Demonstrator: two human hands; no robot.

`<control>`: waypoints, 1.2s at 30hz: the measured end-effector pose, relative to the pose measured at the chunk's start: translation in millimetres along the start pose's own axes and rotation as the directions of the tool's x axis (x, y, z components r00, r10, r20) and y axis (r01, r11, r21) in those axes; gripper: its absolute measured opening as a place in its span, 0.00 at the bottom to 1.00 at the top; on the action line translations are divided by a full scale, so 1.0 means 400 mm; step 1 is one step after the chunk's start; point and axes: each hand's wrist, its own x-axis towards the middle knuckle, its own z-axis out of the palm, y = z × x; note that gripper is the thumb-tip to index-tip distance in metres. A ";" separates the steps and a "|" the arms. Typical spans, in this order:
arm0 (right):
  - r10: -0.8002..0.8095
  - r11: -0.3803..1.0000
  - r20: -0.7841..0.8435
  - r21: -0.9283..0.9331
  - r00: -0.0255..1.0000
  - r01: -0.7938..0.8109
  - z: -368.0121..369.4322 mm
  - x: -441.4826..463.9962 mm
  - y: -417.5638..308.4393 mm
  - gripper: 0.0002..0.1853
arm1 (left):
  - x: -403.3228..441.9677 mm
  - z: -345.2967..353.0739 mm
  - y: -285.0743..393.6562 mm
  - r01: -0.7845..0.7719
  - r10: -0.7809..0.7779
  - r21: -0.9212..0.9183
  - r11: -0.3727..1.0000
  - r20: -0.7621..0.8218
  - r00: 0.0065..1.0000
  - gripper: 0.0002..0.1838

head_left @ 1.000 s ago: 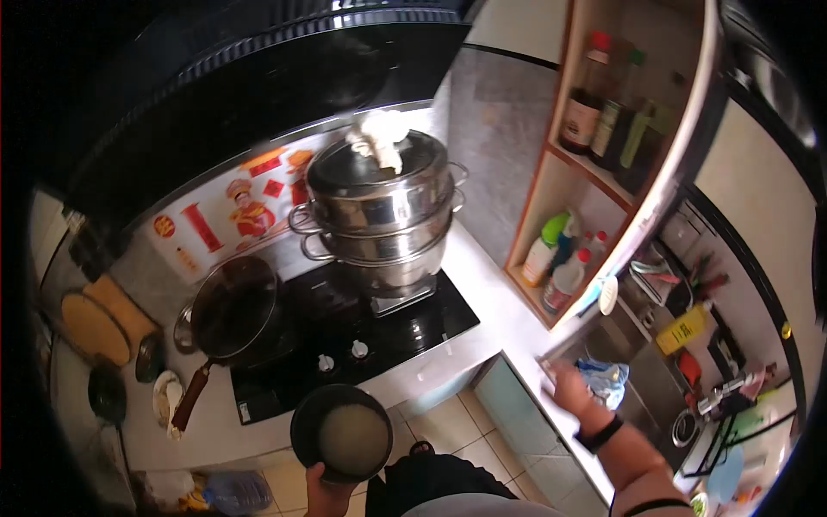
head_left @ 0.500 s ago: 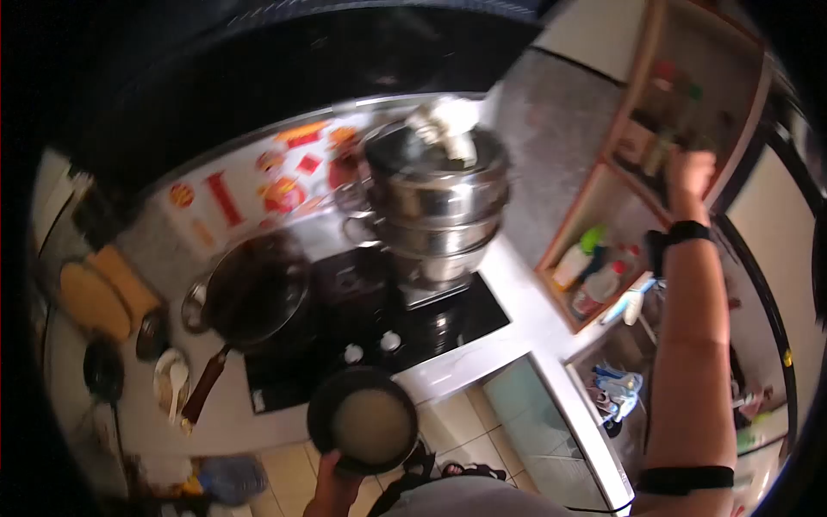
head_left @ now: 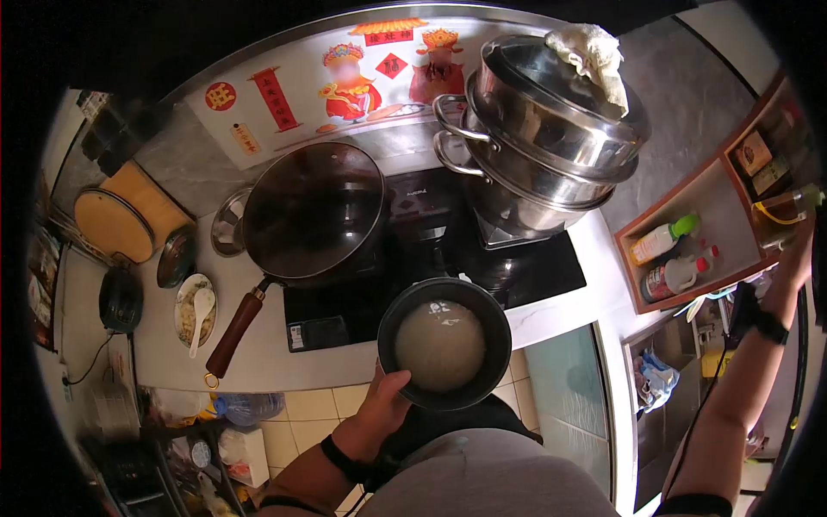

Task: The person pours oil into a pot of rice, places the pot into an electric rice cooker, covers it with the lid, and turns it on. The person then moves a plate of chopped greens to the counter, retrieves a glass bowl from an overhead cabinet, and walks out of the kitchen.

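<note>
My left hand [head_left: 384, 407] grips the rim of a dark round pot [head_left: 498, 345], its thumb over the edge. Cloudy, pale contents [head_left: 440, 345] show inside the pot, which is held level just in front of the stove. At the far right, my right hand [head_left: 799, 246] is raised by the open shelf [head_left: 719, 202], its fingers closed around a clear bottle [head_left: 786, 207] with a yellowish band and a greenish top. Part of that hand is dim near the edge of the view.
A black wok [head_left: 314, 211] and a stacked steel steamer [head_left: 551, 129] with a cloth [head_left: 590, 56] on its lid stand on the stove [head_left: 543, 267]. Left of them are a plate with a white spoon [head_left: 202, 314] and cutting boards [head_left: 112, 222]. The sink [head_left: 672, 345] lies right.
The view has swung right and down. My right hand has gone from the sink side up to the shelf and has taken hold of a bottle. My left hand has kept the pot.
</note>
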 end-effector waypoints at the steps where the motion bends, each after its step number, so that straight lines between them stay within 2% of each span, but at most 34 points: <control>1: 0.038 0.998 -0.043 0.046 0.998 -0.036 -0.014 -0.022 -0.010 0.21 | 0.008 0.000 -0.002 0.018 -0.018 0.002 1.000 -0.008 1.000 0.38; 2: 0.077 0.993 -0.087 0.094 0.993 -0.069 -0.025 -0.039 -0.021 0.20 | 0.015 0.007 -0.001 0.029 -0.029 0.004 1.000 -0.007 1.000 0.38; 3: 0.112 0.965 -0.042 0.245 0.993 -0.098 0.005 -0.085 -0.117 0.19 | 0.024 0.017 0.000 0.025 -0.025 0.011 1.000 0.019 1.000 0.37; 4: 0.289 0.886 0.083 0.353 0.954 -0.299 -0.034 -0.105 -0.102 0.20 | 0.035 0.032 -0.011 0.027 -0.028 0.014 1.000 0.048 0.998 0.36; 5: 0.452 0.761 0.204 0.419 0.868 -0.495 -0.074 -0.125 -0.088 0.20 | 0.041 0.043 -0.018 0.036 -0.037 0.010 0.999 0.047 0.998 0.36; 6: 0.568 0.651 0.247 0.448 0.785 -0.613 -0.109 -0.146 -0.013 0.27 | 0.047 0.055 -0.029 -0.006 0.003 0.108 0.994 0.025 1.000 0.36; 7: 0.593 0.671 0.214 0.401 0.776 -0.624 -0.073 -0.210 -0.073 0.28 | 0.049 0.064 -0.041 -0.047 0.046 0.207 0.977 0.007 0.999 0.37; 8: 0.616 0.646 0.271 0.363 0.740 -0.671 -0.064 -0.261 -0.105 0.28 | 0.051 0.068 -0.054 -0.040 0.040 0.202 0.979 0.003 0.999 0.37; 11: 0.684 0.538 0.486 0.168 0.545 -0.826 -0.059 -0.388 -0.161 0.29 | 0.058 0.080 -0.082 -0.058 0.058 0.166 0.984 0.007 0.998 0.36; 12: 0.598 0.553 0.609 0.156 0.521 -0.818 -0.057 -0.416 -0.177 0.31 | 0.062 0.091 -0.083 -0.086 0.082 0.168 0.982 0.032 0.996 0.36; 14: 0.453 0.540 0.808 0.087 0.377 -0.837 -0.084 -0.436 -0.178 0.33 | 0.064 0.111 -0.082 -0.113 0.105 0.167 0.979 0.052 0.993 0.37; 17: 0.435 0.560 0.831 0.053 0.347 -0.827 -0.090 -0.453 -0.202 0.36 | 0.065 0.133 -0.083 -0.090 0.085 0.200 0.976 0.035 0.996 0.38; 19: 0.453 0.563 0.826 0.028 0.336 -0.826 -0.102 -0.456 -0.192 0.36 | 0.068 0.135 -0.088 -0.039 0.034 0.109 0.993 0.051 0.998 0.38; 23: 0.501 0.550 0.817 -0.046 0.286 -0.834 -0.123 -0.461 -0.168 0.37 | 0.084 0.133 -0.111 0.015 -0.019 0.100 0.995 0.041 0.999 0.38; 29: 0.574 0.522 0.778 -0.108 0.255 -0.846 -0.149 -0.461 -0.160 0.37 | 0.117 0.159 -0.133 0.087 -0.099 0.188 0.978 0.055 0.994 0.41; 36: 0.647 0.476 0.732 -0.169 0.214 -0.863 -0.192 -0.473 -0.147 0.36 | 0.178 0.205 -0.152 0.134 -0.192 0.277 0.952 0.194 0.962 0.42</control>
